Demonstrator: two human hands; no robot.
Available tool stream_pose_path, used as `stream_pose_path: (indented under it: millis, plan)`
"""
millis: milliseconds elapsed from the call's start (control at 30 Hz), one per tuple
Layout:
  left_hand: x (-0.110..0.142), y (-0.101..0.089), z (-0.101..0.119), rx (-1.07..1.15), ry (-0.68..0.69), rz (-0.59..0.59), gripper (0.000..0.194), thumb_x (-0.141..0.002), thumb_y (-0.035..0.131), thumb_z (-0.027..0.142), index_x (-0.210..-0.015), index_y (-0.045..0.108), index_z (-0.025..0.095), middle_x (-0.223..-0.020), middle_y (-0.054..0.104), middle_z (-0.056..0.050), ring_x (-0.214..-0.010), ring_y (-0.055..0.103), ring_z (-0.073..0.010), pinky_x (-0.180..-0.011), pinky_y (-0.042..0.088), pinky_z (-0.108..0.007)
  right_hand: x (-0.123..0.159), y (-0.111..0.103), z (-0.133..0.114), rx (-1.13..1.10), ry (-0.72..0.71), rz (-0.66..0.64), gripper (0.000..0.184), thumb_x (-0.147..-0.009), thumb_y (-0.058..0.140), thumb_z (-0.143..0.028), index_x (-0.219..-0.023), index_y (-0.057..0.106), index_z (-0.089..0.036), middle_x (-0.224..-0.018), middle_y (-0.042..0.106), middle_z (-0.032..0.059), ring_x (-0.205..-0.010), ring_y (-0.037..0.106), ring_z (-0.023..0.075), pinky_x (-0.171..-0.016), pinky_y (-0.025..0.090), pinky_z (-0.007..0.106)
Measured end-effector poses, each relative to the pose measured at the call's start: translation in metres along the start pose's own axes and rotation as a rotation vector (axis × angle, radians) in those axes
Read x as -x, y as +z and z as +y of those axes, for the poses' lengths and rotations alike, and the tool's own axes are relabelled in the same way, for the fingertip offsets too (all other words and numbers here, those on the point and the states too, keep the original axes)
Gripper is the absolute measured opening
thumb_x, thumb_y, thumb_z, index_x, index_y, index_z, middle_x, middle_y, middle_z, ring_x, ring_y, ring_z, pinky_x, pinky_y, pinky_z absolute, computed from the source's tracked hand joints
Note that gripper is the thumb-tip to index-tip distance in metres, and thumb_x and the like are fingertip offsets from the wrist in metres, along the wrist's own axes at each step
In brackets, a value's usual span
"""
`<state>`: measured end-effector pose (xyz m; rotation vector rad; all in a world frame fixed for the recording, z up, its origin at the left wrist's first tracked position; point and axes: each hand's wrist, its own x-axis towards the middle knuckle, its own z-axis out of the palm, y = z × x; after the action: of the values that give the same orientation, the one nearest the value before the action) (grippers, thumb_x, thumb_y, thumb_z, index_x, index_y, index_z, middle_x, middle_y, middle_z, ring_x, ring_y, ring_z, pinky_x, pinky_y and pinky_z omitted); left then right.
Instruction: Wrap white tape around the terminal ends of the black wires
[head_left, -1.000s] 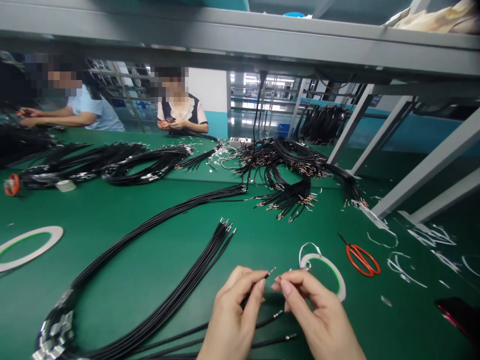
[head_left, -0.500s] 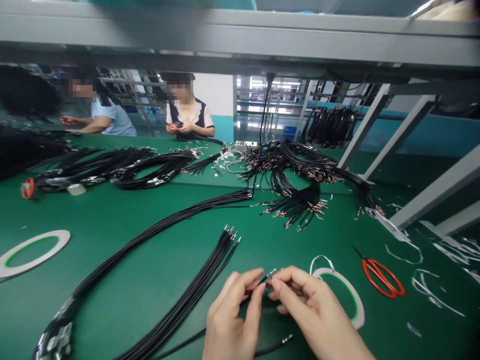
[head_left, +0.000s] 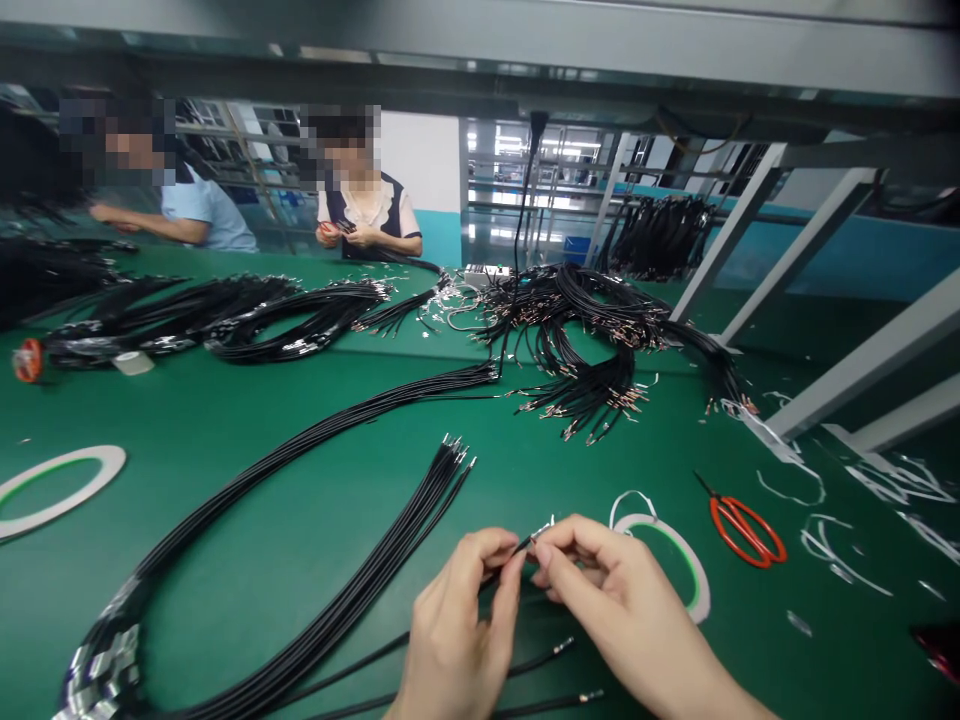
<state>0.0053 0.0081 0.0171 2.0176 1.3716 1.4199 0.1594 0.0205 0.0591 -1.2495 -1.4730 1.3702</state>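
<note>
I have the left hand [head_left: 459, 630] and right hand [head_left: 626, 615] over the green counter [head_left: 60, 600], fingers [head_left: 544, 556] pressed together, pinching a thin black wire [head_left: 523, 545] near its metal tip. Just beyond sit a ring of white tape [head_left: 696, 572] and red scissors [head_left: 742, 535].

Your left hand [head_left: 465, 625] and right hand [head_left: 622, 610] pinch a thin black wire [head_left: 521, 547] close to its metal terminal [head_left: 541, 528], above the green tabletop [head_left: 225, 520]. Just left of your hands lies a long bundle of black wires [head_left: 352, 590]. To the right sit a white tape ring [head_left: 701, 580] and red-handled scissors [head_left: 742, 530]. Across the tabletop, a co-worker [head_left: 367, 215] holds both hands together.
</note>
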Motion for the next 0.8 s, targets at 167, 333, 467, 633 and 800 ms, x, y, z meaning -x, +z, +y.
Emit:
stream_pose_path:
  millis: [167, 333, 467, 633, 800]
  plan:
    - [-0.0002, -0.0011, 0.0009, -0.033, 0.063, -0.038, 0.029, -0.084, 0.055, 0.007, -0.108, 0.051, 0.023, -0.087, 0.065, -0.002, -0.076, 0.066, -0.0144, -0.070, 0.055, -0.023, -0.0012, -0.0001, 0.0004, -0.050, 0.010, 0.008, 0.023, -0.087, 0.055, -0.036, -0.084, 0.069, -0.018, -0.076, 0.065, 0.0024, -0.072, 0.061, 0.0174, -0.067, 0.050, 0.027]
    - [-0.0003, -0.0024, -0.0006, -0.080, 0.146, -0.033, 0.032, -0.084, 0.054, 0.005, -0.111, 0.053, 0.022, -0.086, 0.067, -0.004, -0.074, 0.065, -0.0165, -0.069, 0.053, -0.026, -0.0034, 0.0000, 0.0010, -0.053, 0.034, 0.020, 0.025, -0.085, 0.057, -0.041, -0.078, 0.066, -0.018, -0.072, 0.064, 0.0018, -0.067, 0.060, 0.0166, -0.064, 0.049, 0.026]
    - [0.0003, -0.0039, -0.0012, -0.124, 0.184, -0.083, 0.037, -0.084, 0.053, 0.005, -0.117, 0.054, 0.021, -0.084, 0.067, -0.005, -0.072, 0.063, -0.0166, -0.068, 0.052, -0.026, -0.0048, -0.0008, 0.0012, -0.066, 0.043, 0.019, 0.024, -0.084, 0.058, -0.039, -0.075, 0.063, -0.018, -0.069, 0.062, 0.0009, -0.066, 0.060, 0.0162, -0.063, 0.048, 0.026]
    - [0.0026, -0.0046, -0.0034, -0.142, 0.232, -0.131, 0.051, -0.085, 0.050, 0.001, -0.132, 0.047, 0.021, -0.084, 0.063, -0.006, -0.075, 0.061, -0.0166, -0.069, 0.051, -0.026, -0.0052, -0.0015, 0.0024, -0.054, 0.031, 0.011, 0.022, -0.086, 0.055, -0.035, -0.075, 0.063, -0.018, -0.066, 0.061, 0.0001, -0.064, 0.058, 0.0154, -0.062, 0.046, 0.025]
    - [0.0020, -0.0039, -0.0036, -0.095, 0.184, -0.141, 0.050, -0.085, 0.049, 0.001, -0.131, 0.048, 0.021, -0.080, 0.058, -0.005, -0.072, 0.058, -0.0157, -0.066, 0.050, -0.026, -0.0056, -0.0016, 0.0016, -0.024, 0.025, 0.017, 0.022, -0.087, 0.055, -0.033, -0.075, 0.064, -0.018, -0.063, 0.059, -0.0013, -0.061, 0.054, 0.0141, -0.057, 0.042, 0.024]
